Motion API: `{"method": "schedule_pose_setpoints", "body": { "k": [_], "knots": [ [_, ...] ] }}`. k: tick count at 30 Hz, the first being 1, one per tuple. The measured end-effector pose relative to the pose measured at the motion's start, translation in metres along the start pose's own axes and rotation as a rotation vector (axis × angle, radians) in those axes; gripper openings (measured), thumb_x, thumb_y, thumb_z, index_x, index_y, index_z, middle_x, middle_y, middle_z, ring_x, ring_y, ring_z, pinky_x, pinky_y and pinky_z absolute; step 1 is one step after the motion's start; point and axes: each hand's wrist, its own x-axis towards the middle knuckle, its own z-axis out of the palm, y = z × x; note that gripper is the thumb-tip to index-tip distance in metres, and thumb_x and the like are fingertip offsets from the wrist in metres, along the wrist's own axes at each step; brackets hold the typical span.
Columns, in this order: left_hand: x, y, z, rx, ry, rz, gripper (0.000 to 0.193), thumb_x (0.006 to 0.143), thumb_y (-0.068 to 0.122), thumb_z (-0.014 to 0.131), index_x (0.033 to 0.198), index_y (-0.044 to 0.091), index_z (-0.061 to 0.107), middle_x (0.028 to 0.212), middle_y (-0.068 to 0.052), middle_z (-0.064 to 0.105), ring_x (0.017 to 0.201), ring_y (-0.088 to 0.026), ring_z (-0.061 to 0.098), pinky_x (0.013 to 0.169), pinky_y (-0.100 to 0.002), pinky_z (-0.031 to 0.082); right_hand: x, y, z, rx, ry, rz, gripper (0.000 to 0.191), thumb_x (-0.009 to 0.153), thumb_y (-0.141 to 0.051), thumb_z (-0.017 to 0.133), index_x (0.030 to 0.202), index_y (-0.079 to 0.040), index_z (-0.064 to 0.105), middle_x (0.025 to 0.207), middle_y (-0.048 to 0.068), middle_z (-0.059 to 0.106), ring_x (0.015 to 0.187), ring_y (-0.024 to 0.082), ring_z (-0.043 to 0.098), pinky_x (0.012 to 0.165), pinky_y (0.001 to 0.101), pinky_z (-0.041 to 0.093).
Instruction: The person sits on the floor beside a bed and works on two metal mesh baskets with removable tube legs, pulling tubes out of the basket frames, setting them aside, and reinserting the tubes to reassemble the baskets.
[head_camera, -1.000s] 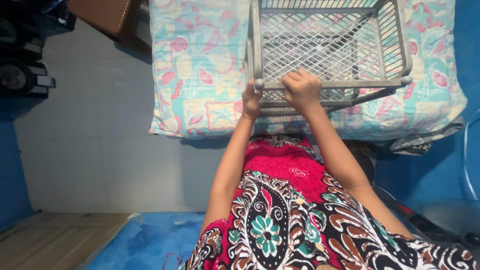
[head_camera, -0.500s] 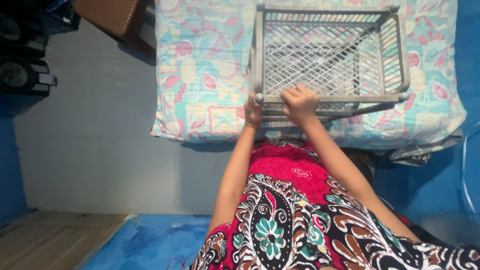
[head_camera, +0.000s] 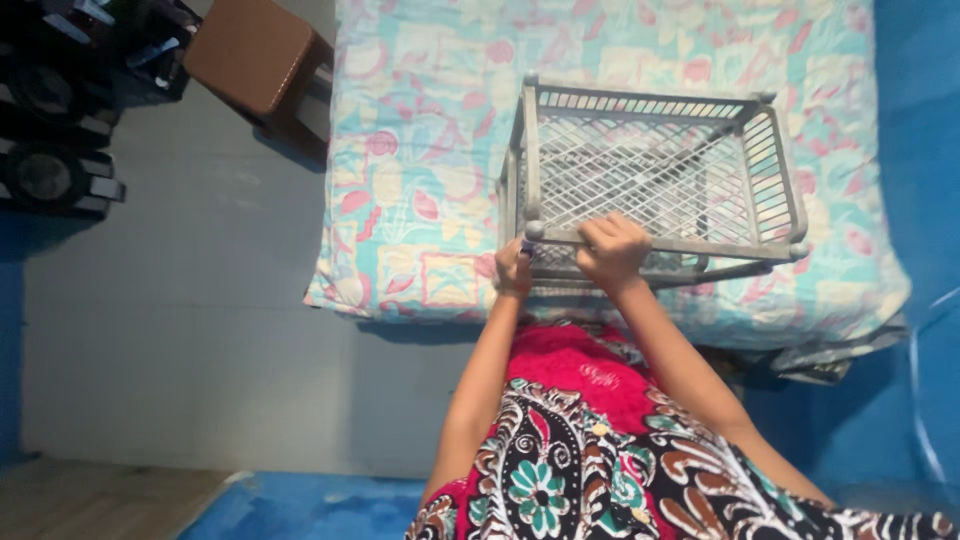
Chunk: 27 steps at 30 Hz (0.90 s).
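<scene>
A grey plastic lattice rack (head_camera: 670, 180) with a tray top and corner posts stands on a mattress covered by a pastel patterned sheet (head_camera: 420, 190). My right hand (head_camera: 612, 250) is closed over the rack's near top rail, close to its left corner. My left hand (head_camera: 513, 268) grips the near left corner post just below the knob. A lower shelf shows under the rail, partly hidden by my hands. My red patterned dress (head_camera: 570, 450) fills the bottom of the view.
A brown wooden stool (head_camera: 255, 55) stands at the mattress's far left corner. Black speaker-like equipment (head_camera: 50, 150) sits at the left edge. Grey tiled floor (head_camera: 180, 330) lies to the left, with a blue mat (head_camera: 300, 505) below and a blue wall (head_camera: 915, 90) on the right.
The view has tilted so the rack and mattress sit lower in the picture. Both hands keep their hold on the rack's near left corner.
</scene>
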Motion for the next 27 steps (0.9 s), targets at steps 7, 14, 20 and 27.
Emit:
{"method": "schedule_pose_setpoints", "body": {
  "k": [7, 14, 20, 27],
  "knots": [
    [0.003, 0.001, 0.001, 0.054, -0.066, 0.045, 0.083, 0.102, 0.071, 0.028, 0.115, -0.001, 0.068, 0.083, -0.021, 0.058, 0.079, -0.037, 0.057, 0.07, -0.048, 0.042, 0.011, 0.008, -0.011, -0.045, -0.096, 0.033, 0.017, 0.061, -0.015, 0.071, 0.075, -0.014, 0.062, 0.073, 0.003, 0.059, 0.073, 0.027, 0.059, 0.058, 0.044, 0.046],
    [0.003, -0.007, -0.011, 0.085, -0.214, -0.028, 0.07, 0.099, 0.065, 0.04, 0.119, 0.004, 0.068, 0.089, -0.015, 0.066, 0.089, -0.035, 0.06, 0.092, -0.047, 0.04, 0.008, 0.015, -0.021, 0.001, -0.164, 0.031, 0.03, 0.074, -0.026, 0.075, 0.103, -0.019, 0.07, 0.097, 0.0, 0.066, 0.093, 0.027, 0.062, 0.079, 0.046, 0.047],
    [-0.015, -0.014, -0.026, 0.319, -0.174, 0.102, 0.064, 0.084, 0.05, 0.071, 0.128, 0.004, 0.058, 0.122, -0.021, 0.059, 0.112, -0.043, 0.055, 0.1, -0.049, 0.039, -0.098, 0.065, -0.023, -0.049, 0.457, 0.272, 0.046, 0.099, -0.026, 0.067, 0.138, -0.01, 0.049, 0.133, 0.017, 0.048, 0.132, 0.033, 0.043, 0.119, 0.0571, 0.031],
    [-0.003, -0.036, -0.01, 0.045, -0.289, -0.448, 0.06, 0.083, 0.033, 0.08, 0.126, 0.009, 0.047, 0.104, -0.014, 0.069, 0.091, -0.031, 0.067, 0.079, -0.042, 0.052, -0.156, 0.141, -0.002, 0.629, 0.446, 1.329, 0.048, 0.104, -0.032, 0.072, 0.137, -0.008, 0.046, 0.117, 0.009, 0.039, 0.102, 0.026, 0.036, 0.089, 0.044, 0.028]
  ]
}}
